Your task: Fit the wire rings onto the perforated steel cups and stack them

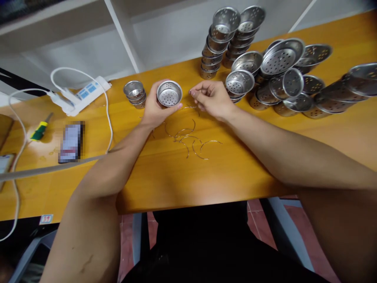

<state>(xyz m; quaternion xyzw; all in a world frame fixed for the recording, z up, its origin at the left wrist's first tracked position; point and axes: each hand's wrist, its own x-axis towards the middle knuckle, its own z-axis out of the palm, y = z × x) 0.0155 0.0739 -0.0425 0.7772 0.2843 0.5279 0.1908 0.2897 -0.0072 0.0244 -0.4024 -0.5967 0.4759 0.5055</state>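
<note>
A perforated metal strainer basket (169,94) is gripped in my left hand (156,108), its open mouth turned up toward me. Just right of it, my right hand (212,98) is closed in a pinch, apart from the basket; what lies between the fingertips is too small to make out. Several thin curved wires (188,137) are scattered on the table below both hands. One of these wires runs close under the right fingertips. Left of my left hand stands a short stack of strainer baskets (134,92).
Tall stacks of strainer baskets (216,47) stand at the back, with more baskets (282,59) crowded and leaning at the right. At the left are a white power strip (88,94) with cables, a phone (70,141) and a green-yellow handled tool (39,131). The wooden table (182,184) ends before me.
</note>
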